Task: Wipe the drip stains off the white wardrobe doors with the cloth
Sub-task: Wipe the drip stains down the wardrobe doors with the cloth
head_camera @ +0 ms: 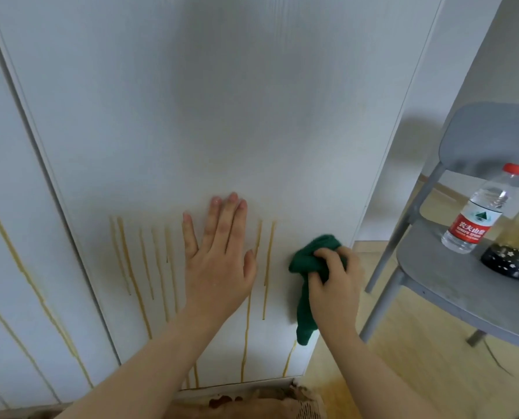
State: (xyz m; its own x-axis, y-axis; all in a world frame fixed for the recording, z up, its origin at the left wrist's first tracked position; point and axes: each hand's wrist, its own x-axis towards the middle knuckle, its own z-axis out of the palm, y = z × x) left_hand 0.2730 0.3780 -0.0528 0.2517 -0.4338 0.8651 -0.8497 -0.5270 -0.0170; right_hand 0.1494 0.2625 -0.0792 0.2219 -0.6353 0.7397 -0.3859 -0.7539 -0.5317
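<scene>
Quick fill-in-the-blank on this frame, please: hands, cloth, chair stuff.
1. The left hand lies ____ against the white wardrobe door.
2. The right hand grips a crumpled ____ cloth.
3. The clear plastic bottle on the grey plastic chair has a ____ cap.
Missing: flat; green; red.

Left hand [219, 267] covers some drip stains [129, 267]; right hand [334, 285] hides part of cloth [306, 261]; chair [451, 285] cut by right edge.

1. Left hand [219, 267]: bare, with long slim fingers and short rounded nails
2. Right hand [334, 285]: bare from wrist to fingertips
3. Forearms [149, 367]: both bare up to the frame's lower edge
</scene>
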